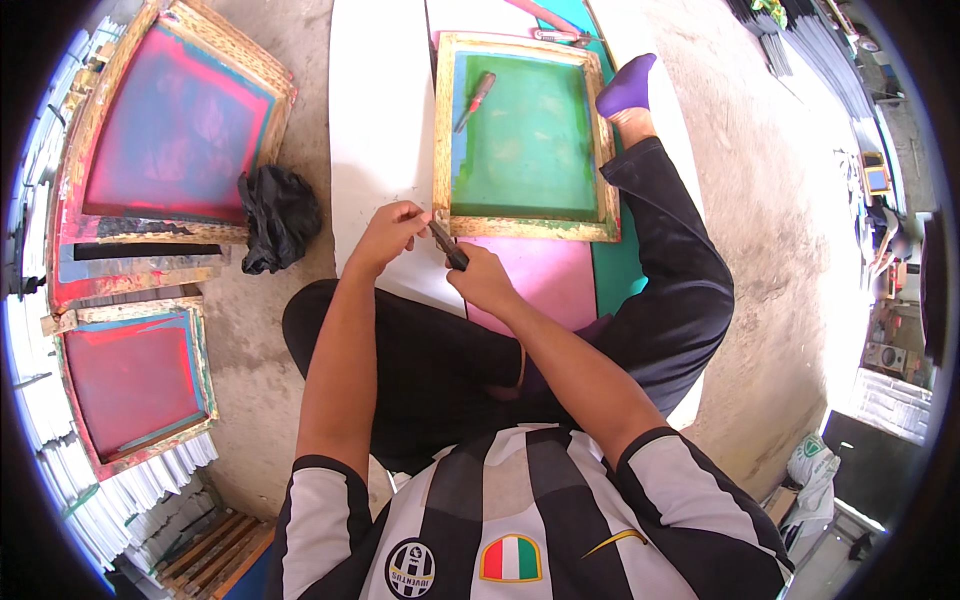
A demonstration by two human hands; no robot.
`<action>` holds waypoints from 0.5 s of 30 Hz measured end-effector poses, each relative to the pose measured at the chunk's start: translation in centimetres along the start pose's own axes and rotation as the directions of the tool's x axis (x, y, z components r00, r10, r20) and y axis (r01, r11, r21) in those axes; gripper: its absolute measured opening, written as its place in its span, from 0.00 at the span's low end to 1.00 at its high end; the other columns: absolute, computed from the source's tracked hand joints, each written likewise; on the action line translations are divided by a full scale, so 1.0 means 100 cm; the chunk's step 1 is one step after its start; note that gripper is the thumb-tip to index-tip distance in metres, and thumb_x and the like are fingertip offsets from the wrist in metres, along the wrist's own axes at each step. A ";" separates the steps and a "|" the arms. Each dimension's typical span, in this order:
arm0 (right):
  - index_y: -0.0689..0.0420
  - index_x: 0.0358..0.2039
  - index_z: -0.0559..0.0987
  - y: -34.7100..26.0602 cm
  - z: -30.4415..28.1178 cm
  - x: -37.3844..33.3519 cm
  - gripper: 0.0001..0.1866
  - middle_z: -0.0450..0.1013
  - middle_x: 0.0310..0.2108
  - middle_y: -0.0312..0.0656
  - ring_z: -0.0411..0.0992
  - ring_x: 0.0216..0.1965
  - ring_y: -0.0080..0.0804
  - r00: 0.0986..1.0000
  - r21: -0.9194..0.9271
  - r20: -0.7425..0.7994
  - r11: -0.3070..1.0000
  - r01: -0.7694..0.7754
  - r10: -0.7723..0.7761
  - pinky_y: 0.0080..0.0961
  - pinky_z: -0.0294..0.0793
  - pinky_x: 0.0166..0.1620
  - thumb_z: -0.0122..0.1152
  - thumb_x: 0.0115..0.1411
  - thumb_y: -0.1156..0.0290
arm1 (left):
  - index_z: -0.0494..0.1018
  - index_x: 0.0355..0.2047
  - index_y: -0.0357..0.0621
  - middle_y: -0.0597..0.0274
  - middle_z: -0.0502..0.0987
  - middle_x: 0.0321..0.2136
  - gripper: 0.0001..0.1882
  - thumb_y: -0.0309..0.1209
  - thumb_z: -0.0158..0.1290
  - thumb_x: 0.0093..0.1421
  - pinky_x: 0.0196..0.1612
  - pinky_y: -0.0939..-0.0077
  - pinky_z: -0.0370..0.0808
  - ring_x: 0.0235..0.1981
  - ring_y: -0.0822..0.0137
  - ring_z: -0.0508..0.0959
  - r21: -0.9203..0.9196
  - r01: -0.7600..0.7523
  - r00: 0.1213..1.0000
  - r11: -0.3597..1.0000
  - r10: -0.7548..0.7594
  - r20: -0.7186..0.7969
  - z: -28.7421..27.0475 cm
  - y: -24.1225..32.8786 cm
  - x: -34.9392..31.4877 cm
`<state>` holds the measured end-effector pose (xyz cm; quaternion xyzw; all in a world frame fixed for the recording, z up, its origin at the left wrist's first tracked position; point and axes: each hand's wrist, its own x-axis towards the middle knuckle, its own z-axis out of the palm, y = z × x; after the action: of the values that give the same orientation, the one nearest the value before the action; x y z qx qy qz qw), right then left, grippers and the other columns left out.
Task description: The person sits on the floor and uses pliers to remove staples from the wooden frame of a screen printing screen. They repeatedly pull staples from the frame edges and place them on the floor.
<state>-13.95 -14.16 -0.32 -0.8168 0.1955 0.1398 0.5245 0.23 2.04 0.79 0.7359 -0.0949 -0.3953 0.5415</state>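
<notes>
As it lies beneath the work, white panel [380, 110]: spread at twelve o'clock from the person; judged too broad to shift easily.
Wooden frame [530, 229]: flat at twelve o'clock, over the panel and coloured sheets; paint-stained, judged stiff and moderately light, splinters possible. Best lifted by the rails at three and nine o'clock.
Green mesh [525, 165]: stretched within the frame; judged thin, springy and easily pierced; unsuitable as a hold.
Pink sheet [545, 275]: projects at six o'clock from the frame; judged thin and liable to slide.
Right grip [485, 280]: between six and seven o'clock from the frame's centre, closed around the dark-handled tool.
Left grip [390, 240]: at eight o'clock, fingers curled, tips near the frame's corner and the tool's far end; whether they pinch anything cannot be told.
Red-handled tool [484, 88]: loose on the mesh, ten o'clock from its centre; judged light, likely to slide if tilted.
Dark-handled tool [445, 243]: between both hands, pointing to eleven o'clock; exact kind unclear. Judged light, rigid, possibly sharp; hold by the handle.
</notes>
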 end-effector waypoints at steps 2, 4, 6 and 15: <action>0.61 0.39 0.79 0.001 0.003 0.003 0.13 0.77 0.26 0.47 0.78 0.28 0.37 0.999 0.024 0.034 1.000 0.001 -0.002 0.35 0.78 0.34 0.62 0.56 0.68 | 0.75 0.35 0.43 0.67 0.77 0.27 0.14 0.41 0.55 0.69 0.24 0.79 0.65 0.22 0.76 0.72 -0.025 0.045 0.999 0.999 -0.044 0.006 -0.004 -0.005 0.000; 0.62 0.42 0.79 -0.015 -0.001 0.001 0.14 0.77 0.27 0.44 0.77 0.26 0.31 0.981 0.154 0.174 0.981 -0.116 0.088 0.30 0.78 0.32 0.62 0.60 0.66 | 0.74 0.35 0.44 0.67 0.76 0.27 0.14 0.41 0.55 0.69 0.24 0.78 0.65 0.22 0.76 0.72 -0.085 0.042 0.999 0.996 -0.042 0.004 -0.010 -0.014 -0.001; 0.62 0.44 0.78 -0.016 -0.002 0.003 0.16 0.76 0.27 0.42 0.77 0.26 0.29 0.962 0.245 0.254 0.955 -0.168 0.104 0.28 0.78 0.32 0.62 0.63 0.62 | 0.74 0.34 0.44 0.67 0.76 0.26 0.14 0.42 0.55 0.70 0.25 0.78 0.65 0.23 0.76 0.72 -0.111 0.039 0.999 0.993 -0.041 -0.015 -0.010 -0.018 0.001; 0.61 0.47 0.78 0.029 -0.016 -0.018 0.19 0.76 0.29 0.41 0.78 0.29 0.33 0.981 0.212 0.195 0.976 -0.050 0.007 0.32 0.78 0.35 0.59 0.68 0.56 | 0.78 0.41 0.39 0.51 0.83 0.34 0.19 0.45 0.54 0.69 0.43 0.53 0.78 0.38 0.48 0.83 0.645 0.256 0.882 0.720 0.100 -0.461 -0.014 -0.059 0.016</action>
<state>-16.87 -16.42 -1.24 -0.7347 0.1695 0.2039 0.6244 0.53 4.43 -4.99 0.9593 -0.0704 -0.1662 0.2171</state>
